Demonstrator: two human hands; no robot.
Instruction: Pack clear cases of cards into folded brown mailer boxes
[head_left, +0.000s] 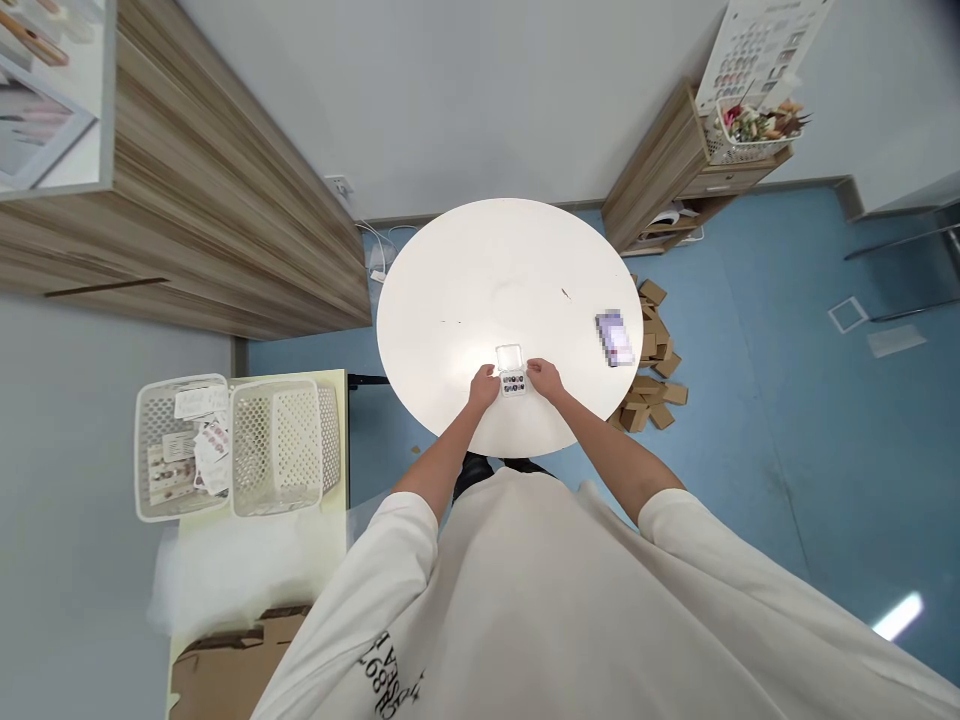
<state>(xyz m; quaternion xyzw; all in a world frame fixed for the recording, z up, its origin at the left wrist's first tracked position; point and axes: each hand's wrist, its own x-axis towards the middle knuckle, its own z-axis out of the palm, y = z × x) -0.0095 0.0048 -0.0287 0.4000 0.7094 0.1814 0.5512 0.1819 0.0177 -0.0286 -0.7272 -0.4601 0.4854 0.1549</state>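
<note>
A small clear plastic case [510, 357] lies on the round white table [480, 250], its lid raised toward the far side. In its lower half sit several small dark pieces [514, 382] in two rows, possibly false nails, too small to tell for certain. My left hand [484, 386] is closed at the case's left side, fingertips on its edge. On the opposite side, my right hand [544, 378] is closed with its fingertips at the case's right edge near the hinge. Parts of the fingers are hidden.
A blurred purple box-like item [615, 338] lies on the table's right. White baskets [275, 450], one with papers, stand on a side table at left, beside cardboard [236, 665]. Small brown boxes [651, 365] are piled on the floor. Wooden cabinets [247, 190] flank the table.
</note>
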